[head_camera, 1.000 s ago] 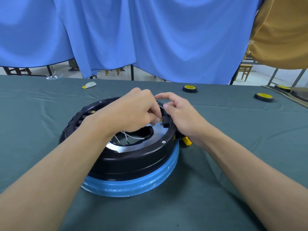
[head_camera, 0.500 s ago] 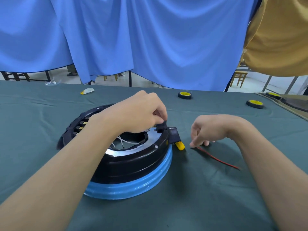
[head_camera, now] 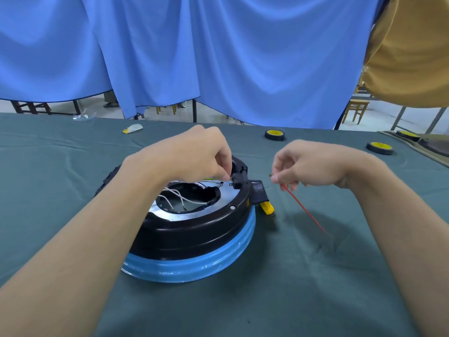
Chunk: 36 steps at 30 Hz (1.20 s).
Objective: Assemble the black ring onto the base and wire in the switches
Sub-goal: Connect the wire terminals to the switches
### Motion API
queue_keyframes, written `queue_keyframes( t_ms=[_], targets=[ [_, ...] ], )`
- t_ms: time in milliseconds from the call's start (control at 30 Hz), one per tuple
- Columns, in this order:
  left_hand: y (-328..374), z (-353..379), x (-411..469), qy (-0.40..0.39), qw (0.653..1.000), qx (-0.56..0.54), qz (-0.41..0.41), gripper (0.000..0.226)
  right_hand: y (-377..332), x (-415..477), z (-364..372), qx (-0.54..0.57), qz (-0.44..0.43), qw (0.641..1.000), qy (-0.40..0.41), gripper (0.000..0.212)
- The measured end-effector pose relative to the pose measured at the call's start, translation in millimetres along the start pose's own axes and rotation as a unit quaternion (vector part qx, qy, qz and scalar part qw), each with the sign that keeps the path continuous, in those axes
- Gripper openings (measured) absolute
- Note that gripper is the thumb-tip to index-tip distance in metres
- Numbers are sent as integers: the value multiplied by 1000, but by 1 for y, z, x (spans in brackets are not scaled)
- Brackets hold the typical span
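Steadies switch (head_camera: 237, 180) with left hand (head_camera: 194, 156) (probably a pinch, fingertips hidden); pinches wire (head_camera: 303, 207) in right hand (head_camera: 308, 164), just rightward, tip aimed at switch.

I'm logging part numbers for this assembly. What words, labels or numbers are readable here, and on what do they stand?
No text is readable.
Small yellow patch on the black ring: too small to tell whether it is a label.
Yellow-hubbed wheels at the table's far side: any marks are blurred.

No readable text or labels anywhere (yellow wheel hubs (head_camera: 274, 132) too blurred).
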State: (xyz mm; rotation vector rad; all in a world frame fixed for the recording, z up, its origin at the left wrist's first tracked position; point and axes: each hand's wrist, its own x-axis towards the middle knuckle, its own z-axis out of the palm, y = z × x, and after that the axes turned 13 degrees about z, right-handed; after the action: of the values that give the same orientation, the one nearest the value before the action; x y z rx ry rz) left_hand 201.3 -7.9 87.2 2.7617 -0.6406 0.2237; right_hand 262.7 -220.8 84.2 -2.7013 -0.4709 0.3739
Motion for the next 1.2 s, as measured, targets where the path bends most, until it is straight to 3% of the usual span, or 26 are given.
queue_keyframes(
  t_ms=[233,467,633,767,833,1000,1200],
  targets=[
    [-2,2,-1,-18,999,31,-21,10,-20,-3,13,159,-72,985,-3,12],
    [-2,3,0,2,999,34,-15,31,-28,0,28,190,-79,978,-21,10],
    [-3,4,-1,1,1000,10,4,9,-30,-3,27,182,-75,980,-29,11],
    [1,-8,-2,77,995,-54,25,5,-31,-7,18,226,-88,970,3,13],
    [5,-15,-4,122,988,-82,41,5,-34,-8,14,305,-99,947,23,12],
    [17,-18,-7,173,975,-129,47,19,-46,-12,12,516,-94,851,37,11],
    [22,-15,-3,218,970,-98,48,20,-52,-15,8,646,-90,757,37,11]
  ],
)
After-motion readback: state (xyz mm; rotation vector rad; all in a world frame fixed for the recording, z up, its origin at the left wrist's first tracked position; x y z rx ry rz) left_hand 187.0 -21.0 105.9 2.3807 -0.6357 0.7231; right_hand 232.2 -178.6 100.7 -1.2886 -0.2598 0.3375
